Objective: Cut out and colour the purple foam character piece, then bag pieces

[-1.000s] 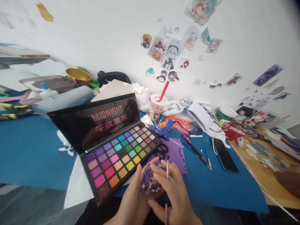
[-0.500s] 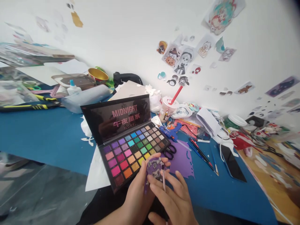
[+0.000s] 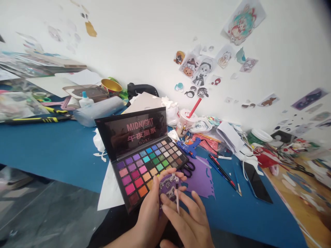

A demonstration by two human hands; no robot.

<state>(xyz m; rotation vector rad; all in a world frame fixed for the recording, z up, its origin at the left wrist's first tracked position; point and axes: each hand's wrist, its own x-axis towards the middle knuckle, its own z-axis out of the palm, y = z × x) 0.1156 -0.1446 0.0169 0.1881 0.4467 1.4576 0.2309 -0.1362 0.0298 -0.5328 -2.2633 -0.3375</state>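
Observation:
My left hand (image 3: 150,210) is closed around a small purple cartoon-figure cutout (image 3: 168,187) with grey and white details, held up at the table's front edge. In my right hand (image 3: 190,215) is a thin brush (image 3: 178,202) with a pale pink handle and a dark tip. Its tip lies against the cutout's upper right side, and my right fingers reach over the cutout's lower part. Just beyond my hands stands an open eyeshadow palette (image 3: 116,144) with its mirrored lid up and rows of coloured pans.
Black-handled scissors (image 3: 188,168) and a purple sheet (image 3: 200,182) lie right of the palette. Behind are a blue glue gun (image 3: 188,147) and a cup with a red straw (image 3: 186,120). Several brushes (image 3: 224,174) and a phone (image 3: 257,182) lie to the right.
The camera view has shifted slightly, so the table things appear a little lower and the left ones further right. Both hands keep their hold; the brush has moved slightly left with the cutout.

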